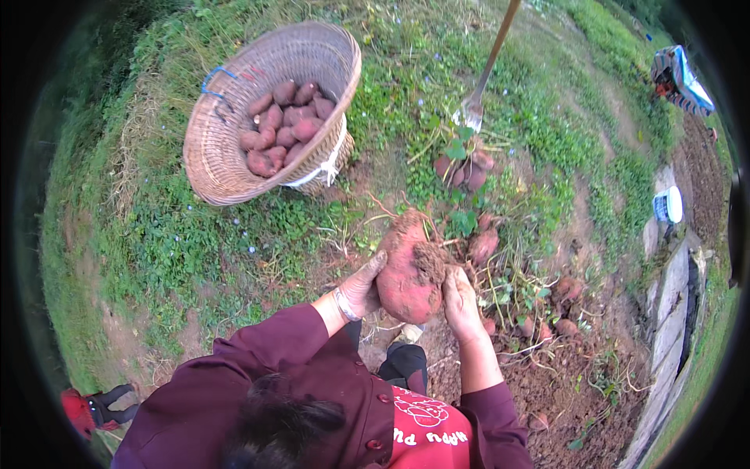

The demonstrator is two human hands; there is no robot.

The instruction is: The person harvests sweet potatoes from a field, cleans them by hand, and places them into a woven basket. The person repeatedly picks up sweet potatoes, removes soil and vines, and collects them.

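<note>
A large red-skinned sweet potato (pixel 407 287), with soil and thin roots clinging to it, is held up between both hands. My left hand (pixel 364 286), with a silver bracelet at the wrist, grips its left side. Against the soil-caked right side press the fingers of my right hand (pixel 460 299). Beyond them a wide-mouthed wicker basket (pixel 217 158) leans on the grass, with several sweet potatoes (pixel 287 123) inside. More sweet potatoes (pixel 483 246) lie among cut vines to the right, and another cluster (pixel 469 173) sits farther off.
A garden fork (pixel 473 108) with a wooden handle stands behind the far cluster. At right are a white bucket (pixel 668 205), a striped bag (pixel 685 82) and grey slabs (pixel 671 293). Dug soil (pixel 562 404) lies at lower right. Another person (pixel 94 410) is at far lower left.
</note>
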